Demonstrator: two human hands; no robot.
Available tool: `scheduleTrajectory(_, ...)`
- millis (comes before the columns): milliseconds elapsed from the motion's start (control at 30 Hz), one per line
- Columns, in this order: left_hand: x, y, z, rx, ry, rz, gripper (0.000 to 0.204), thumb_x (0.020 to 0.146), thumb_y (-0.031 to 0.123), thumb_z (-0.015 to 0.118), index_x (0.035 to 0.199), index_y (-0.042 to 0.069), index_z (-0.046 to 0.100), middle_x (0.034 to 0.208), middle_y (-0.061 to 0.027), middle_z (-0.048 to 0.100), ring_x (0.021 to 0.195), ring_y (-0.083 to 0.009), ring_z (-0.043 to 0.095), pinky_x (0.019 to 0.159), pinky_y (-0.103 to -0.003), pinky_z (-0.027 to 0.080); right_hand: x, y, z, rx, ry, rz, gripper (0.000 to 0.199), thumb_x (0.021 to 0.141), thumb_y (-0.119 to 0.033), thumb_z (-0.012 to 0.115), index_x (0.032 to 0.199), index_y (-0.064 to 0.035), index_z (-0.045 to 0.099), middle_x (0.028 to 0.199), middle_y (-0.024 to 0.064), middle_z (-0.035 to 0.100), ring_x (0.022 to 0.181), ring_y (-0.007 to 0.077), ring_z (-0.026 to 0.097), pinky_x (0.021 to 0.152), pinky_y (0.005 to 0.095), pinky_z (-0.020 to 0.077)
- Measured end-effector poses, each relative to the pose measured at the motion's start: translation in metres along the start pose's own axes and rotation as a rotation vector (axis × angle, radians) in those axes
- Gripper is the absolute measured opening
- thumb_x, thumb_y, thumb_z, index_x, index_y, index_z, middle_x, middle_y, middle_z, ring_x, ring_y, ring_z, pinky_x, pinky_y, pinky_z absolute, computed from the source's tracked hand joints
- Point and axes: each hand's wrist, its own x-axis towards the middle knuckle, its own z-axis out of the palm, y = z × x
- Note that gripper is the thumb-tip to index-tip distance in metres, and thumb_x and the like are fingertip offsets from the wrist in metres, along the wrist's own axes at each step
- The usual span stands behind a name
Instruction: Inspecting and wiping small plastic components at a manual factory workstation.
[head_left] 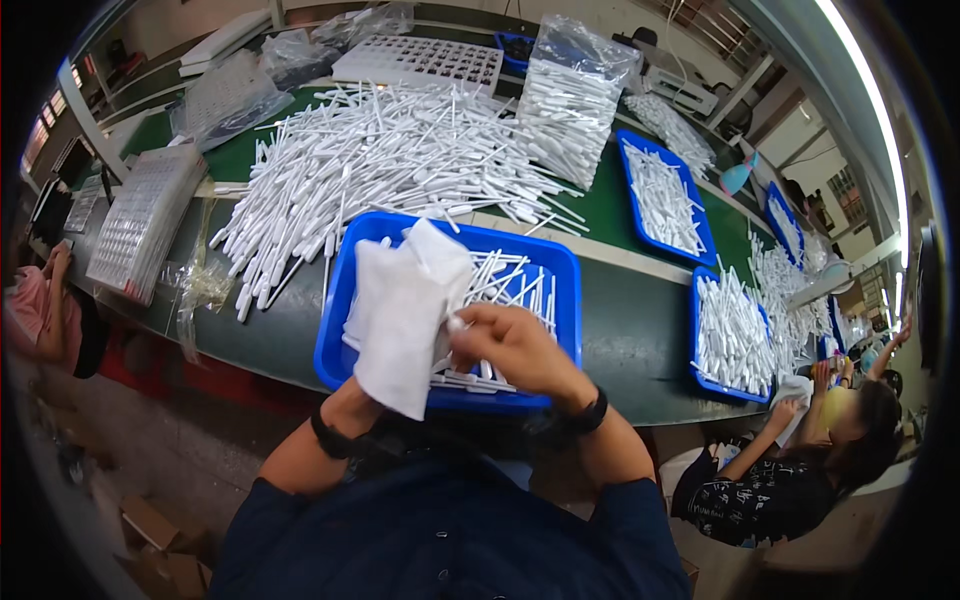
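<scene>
Over the blue tray (340, 330), my left hand (365, 400) grips a soft white cloth (405, 315), my right hand (515, 345) pinches a light, slippery-looking white plastic stick (457, 324) at its end.

White cloth (405, 310) and white plastic sticks (505, 285) in a blue tray (345, 300) on a green table (630, 320).

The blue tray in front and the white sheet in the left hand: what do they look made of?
The blue tray looks like moulded plastic: even saturated colour, rounded rim, slight gloss. The white sheet over the left hand looks like soft cloth or non-woven wipe: matte, it folds and drapes limply; which one I cannot tell. The right hand pinches a white stick, likely plastic.
</scene>
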Motion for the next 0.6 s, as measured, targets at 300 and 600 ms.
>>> scheduleTrajectory(300, -0.015, -0.017, -0.015, -0.971, 0.020, -0.100, 0.053, 0.102, 0.028, 0.055, 0.144, 0.001, 0.039, 0.131, -0.0090, 0.056, 0.116, -0.0200, 0.057, 0.096, -0.031, 0.050, -0.009, 0.012, 0.055, -0.472, 0.098, -0.153, 0.022, 0.097, -0.020, 0.060, 0.094, 0.0009, 0.056, 0.077, 0.0239, 0.062, 0.071, 0.0414, 0.061, 0.060, 0.0441, 0.0460)
scheduleTrajectory(600, -0.057, -0.049, -0.017, -1.084, -0.084, 0.075, 0.055, 0.103, 0.028, 0.053, 0.148, 0.003, 0.035, 0.140, -0.0078, 0.050, 0.124, -0.0183, 0.052, 0.102, -0.031, 0.046, -0.012, 0.019, 0.060, -0.529, 0.101, -0.165, 0.021, 0.096, -0.019, 0.059, 0.093, 0.0012, 0.055, 0.079, 0.0257, 0.062, 0.076, 0.0456, 0.061, 0.065, 0.0491, 0.0454)
